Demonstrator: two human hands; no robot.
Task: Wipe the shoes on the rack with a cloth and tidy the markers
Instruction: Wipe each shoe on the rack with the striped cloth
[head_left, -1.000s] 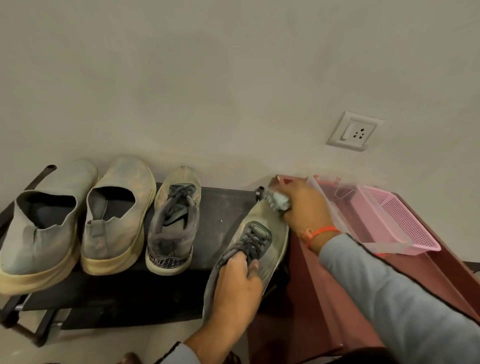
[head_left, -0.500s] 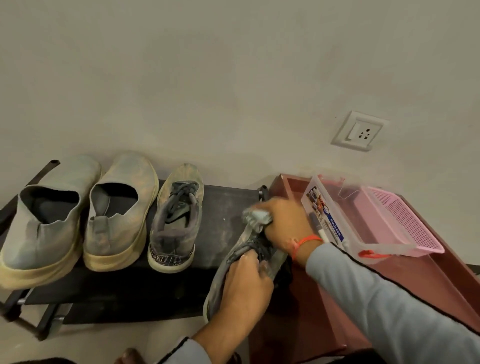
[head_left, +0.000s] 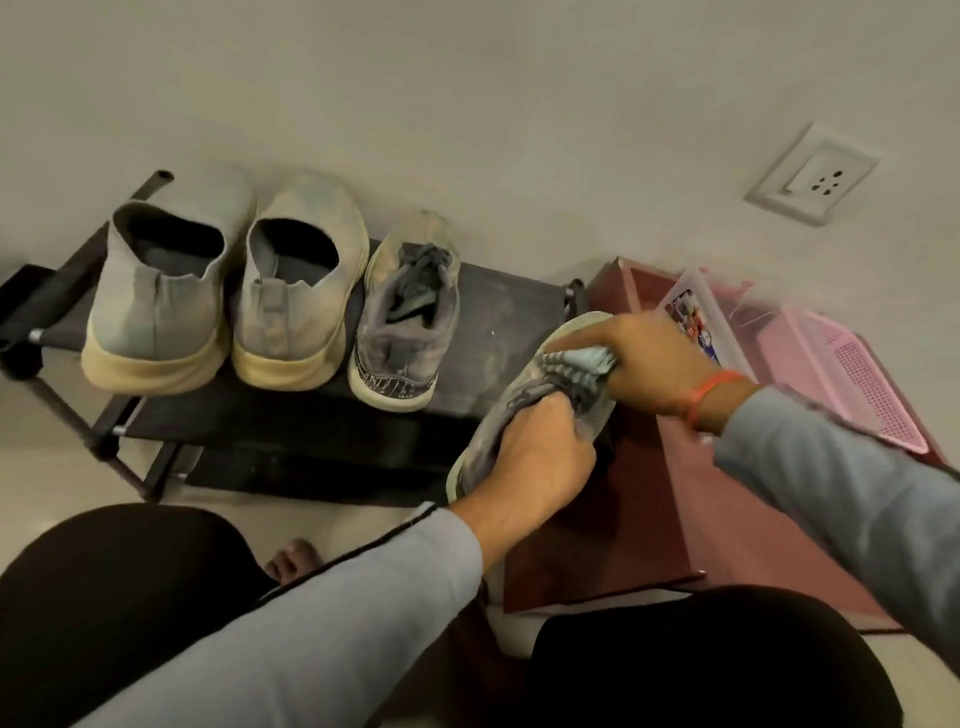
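The left hand (head_left: 535, 452) grips the laced grey sneaker (head_left: 524, 415) around its collar, holding it tilted off the right end of the black shoe rack (head_left: 498, 317) so that, by appearance, its toe faces the right hand (head_left: 660, 358), which clutches a bunched pale cloth (head_left: 584, 361) against the upper. Three shoes stand heel-out on the rack: two grey slip-ons (head_left: 171, 291) and one matching sneaker (head_left: 405, 317). On the red cabinet (head_left: 691, 493) sit one clear box (head_left: 698, 312) and one pink basket (head_left: 852, 374); markers cannot be made out.

Three shoes (head_left: 291, 291) sit side by side on the rack (head_left: 498, 306) – cabinet (head_left: 670, 499) just right, baskets (head_left: 852, 374) on it, wall socket (head_left: 813, 174) above
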